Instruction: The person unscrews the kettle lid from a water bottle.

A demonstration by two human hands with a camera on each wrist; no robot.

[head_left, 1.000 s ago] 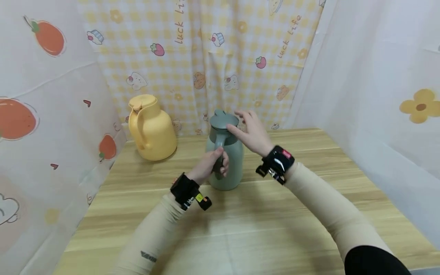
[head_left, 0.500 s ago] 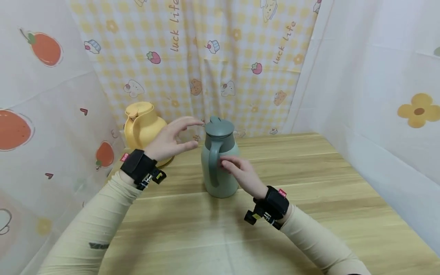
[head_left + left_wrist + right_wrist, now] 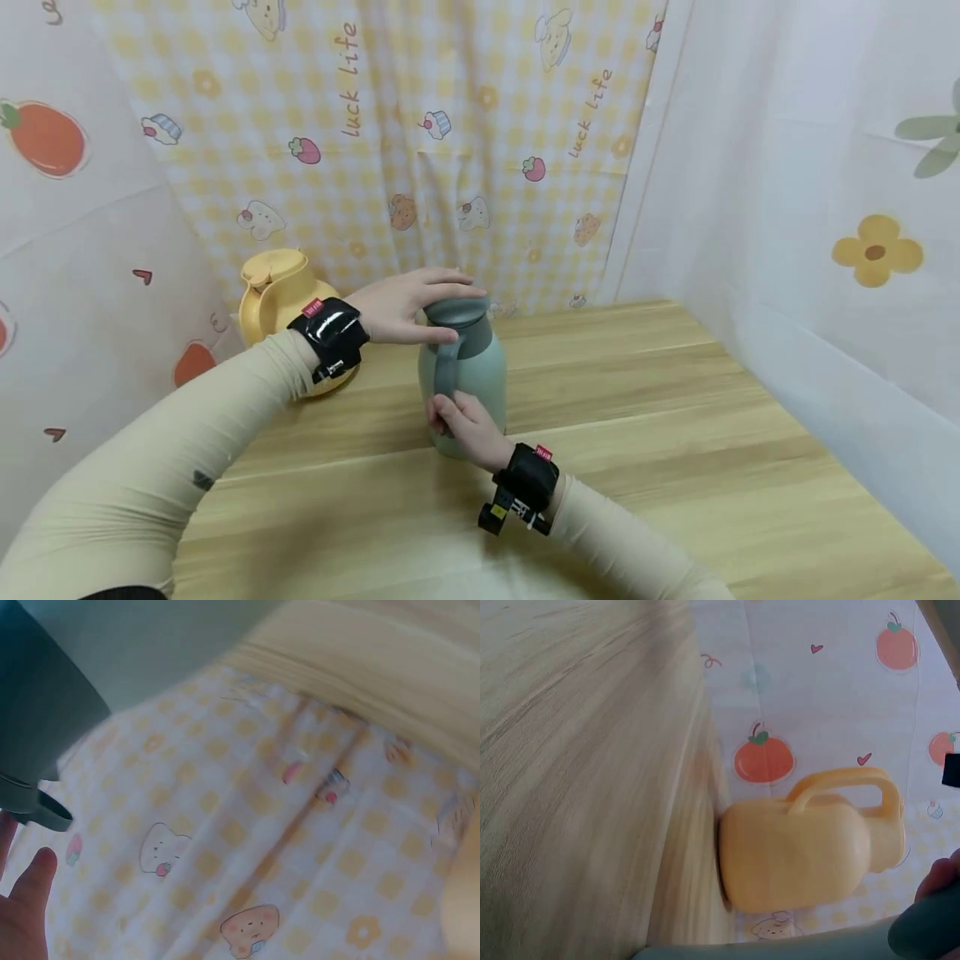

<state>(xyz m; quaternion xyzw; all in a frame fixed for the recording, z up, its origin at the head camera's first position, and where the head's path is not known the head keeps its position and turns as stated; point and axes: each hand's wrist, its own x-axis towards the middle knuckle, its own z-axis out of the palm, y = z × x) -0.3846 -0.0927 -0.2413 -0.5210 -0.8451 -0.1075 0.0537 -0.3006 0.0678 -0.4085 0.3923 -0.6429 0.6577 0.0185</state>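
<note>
A grey-green thermos jug (image 3: 480,379) stands upright on the wooden table. My right hand (image 3: 472,429) grips the lower part of its handle (image 3: 447,367). Over the darker lid (image 3: 457,312) my left hand (image 3: 408,304) reaches from the left, fingers straight across the top and thumb stretched along the near side by the handle's upper end. The left wrist view has the jug's dark neck (image 3: 45,697) at its upper left, with a fingertip (image 3: 43,862) close to the lid's edge. Low at the right of the right wrist view, the fingers (image 3: 937,877) overlap the green handle (image 3: 930,922).
A yellow jug (image 3: 279,300) stands at the back left, partly hidden behind the left wrist. It shows whole in the right wrist view. Patterned curtains (image 3: 375,175) enclose the wooden tabletop (image 3: 615,392) at the back and both sides.
The hands swap places: the left lets go of the handle and moves up to the lid, while the right comes down from the lid and takes hold of the handle. The jug stays standing.
</note>
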